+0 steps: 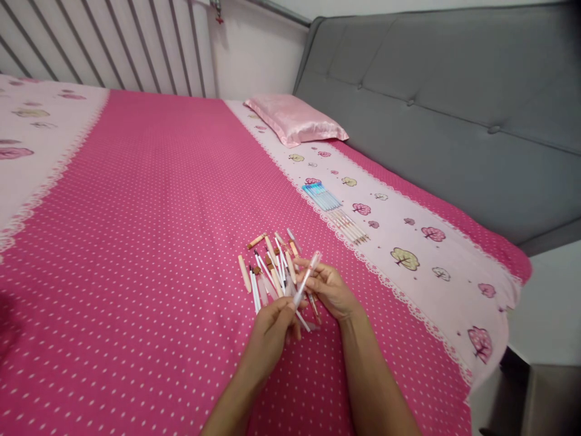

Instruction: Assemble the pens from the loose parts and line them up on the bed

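Above a loose pile of pen parts, a translucent pinkish pen barrel [309, 272] slants between my two hands. My left hand [275, 318] is closed, thumb and fingers pinching its lower end. Curled fingers of my right hand [333, 290] meet the barrel higher up, with the thumb against it. Just beyond, the pile holds several thin white refills with dark tips [254, 289], beige barrels [244, 274] and brown-ended pieces [256, 241]. Part of the pile is hidden by my hands.
Past my right hand lie a row of blue pens [323, 197] and a row of pale beige pens [348, 227], side by side. A pink pillow [295, 118] rests near the grey headboard [431, 91]. The pink dotted bedsheet [158, 254] spreads underneath; a radiator [136, 48] stands behind.
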